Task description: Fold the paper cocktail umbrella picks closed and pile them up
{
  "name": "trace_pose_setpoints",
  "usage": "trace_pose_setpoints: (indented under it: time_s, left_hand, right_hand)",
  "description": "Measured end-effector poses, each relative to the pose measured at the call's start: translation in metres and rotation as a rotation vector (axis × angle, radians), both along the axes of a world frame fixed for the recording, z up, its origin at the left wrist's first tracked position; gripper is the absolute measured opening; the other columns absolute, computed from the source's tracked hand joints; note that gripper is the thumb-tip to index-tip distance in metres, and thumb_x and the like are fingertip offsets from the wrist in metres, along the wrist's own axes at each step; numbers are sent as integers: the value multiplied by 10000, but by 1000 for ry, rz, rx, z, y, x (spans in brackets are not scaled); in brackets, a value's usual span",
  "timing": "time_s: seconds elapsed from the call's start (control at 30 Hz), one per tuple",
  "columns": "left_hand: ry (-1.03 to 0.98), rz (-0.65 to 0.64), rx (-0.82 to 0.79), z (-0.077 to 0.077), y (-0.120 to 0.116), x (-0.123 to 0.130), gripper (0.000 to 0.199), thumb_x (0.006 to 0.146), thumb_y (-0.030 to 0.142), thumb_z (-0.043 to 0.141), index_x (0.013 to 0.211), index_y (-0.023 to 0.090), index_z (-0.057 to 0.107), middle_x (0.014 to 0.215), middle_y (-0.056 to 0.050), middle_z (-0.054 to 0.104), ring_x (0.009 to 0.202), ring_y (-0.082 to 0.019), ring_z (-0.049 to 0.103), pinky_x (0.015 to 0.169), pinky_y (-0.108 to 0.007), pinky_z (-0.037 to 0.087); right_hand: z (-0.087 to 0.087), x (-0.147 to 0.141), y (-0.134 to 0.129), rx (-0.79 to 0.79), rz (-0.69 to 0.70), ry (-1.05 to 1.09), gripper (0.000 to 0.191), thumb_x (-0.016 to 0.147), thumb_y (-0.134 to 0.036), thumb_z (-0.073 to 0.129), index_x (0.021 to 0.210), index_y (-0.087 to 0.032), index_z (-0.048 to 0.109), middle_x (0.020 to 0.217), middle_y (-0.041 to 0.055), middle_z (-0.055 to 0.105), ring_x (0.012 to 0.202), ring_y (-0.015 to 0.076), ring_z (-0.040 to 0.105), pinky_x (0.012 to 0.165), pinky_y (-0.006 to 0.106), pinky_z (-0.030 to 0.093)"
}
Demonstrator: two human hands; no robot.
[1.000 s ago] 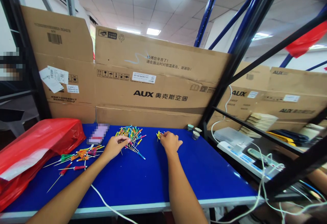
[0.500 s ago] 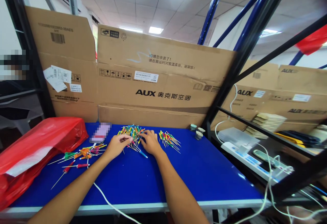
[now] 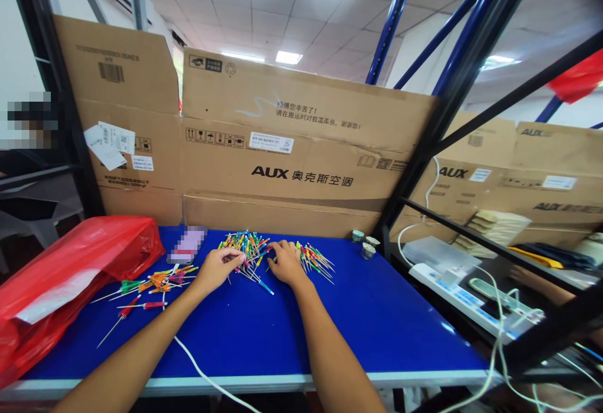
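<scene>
left hand [image 3: 217, 270]: fingertips together at larger umbrella-pick pile [image 3: 245, 241], grip unclear | right hand [image 3: 287, 265]: fingers curled, hold unclear, beside smaller pile [image 3: 318, 261] | both piles near bench's [image 3: 245, 344] back edge

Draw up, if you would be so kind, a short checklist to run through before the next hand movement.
1. Left hand at the central pile of folded paper cocktail umbrellas: ok, at its near side.
2. Right hand between that pile and the right-hand pile: ok.
3. Right hand's grip on an umbrella: cannot tell, the view is too coarse.
4. White cable apart from the arms: not ok, it passes beneath the left forearm.
5. Small cups apart from both hands: ok, near the table's back right corner.
</scene>
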State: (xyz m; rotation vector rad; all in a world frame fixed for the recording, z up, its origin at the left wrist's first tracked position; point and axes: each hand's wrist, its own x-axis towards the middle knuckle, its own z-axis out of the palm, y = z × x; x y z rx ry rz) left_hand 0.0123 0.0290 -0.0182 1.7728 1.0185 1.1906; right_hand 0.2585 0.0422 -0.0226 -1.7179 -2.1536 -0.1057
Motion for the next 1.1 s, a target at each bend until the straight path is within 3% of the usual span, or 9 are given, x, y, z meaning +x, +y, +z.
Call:
trace_pose_setpoints:
  time_s: [0.23,0.5,0.73,0.9,1.1]
  left_hand:
    - [-8,4,18,1,-2,0,250,800,414,682,845,192,788,795,-55,770,671,-204,670,622,-273,498]
    - [-23,-13,10,3,-2,0,241,812,404,673,848,195,789,801,-55,771,684,-201,673,624,-266,503]
    - [-22,-28,5,0,0,1,230,806,388,682,854,188,784,809,-63,774,666,-199,672,627,-272,505]
    - [-35,-17,-22,1,0,1,236,799,399,691,837,183,780,789,-63,771,668,-199,675,622,-268,505]
    - [-4,1,17,-2,1,-1,275,809,428,680,883,184,782,811,-62,770,672,-200,667,615,-267,493]
  right_hand:
    - [5,27,4,-59,-217,-6,297,840,-106,536,1004,-257,732,1051,89,704,1019,257,577,865,370,294]
    - [8,31,4,-28,-293,31,303,842,-103,539,997,-269,740,1093,89,701,1056,269,557,878,397,286]
    - [1,3,-2,38,111,9,319,920,-352,579,1228,-315,649,1213,89,594,1100,269,452,880,381,290]
    - [3,-6,-1,30,170,105,205,892,-393,634,1025,-263,720,1141,82,609,1070,248,475,904,378,319]
    - [13,0,1,16,285,563,260,878,-429,606,887,-193,713,863,38,697,813,195,596,775,308,435]
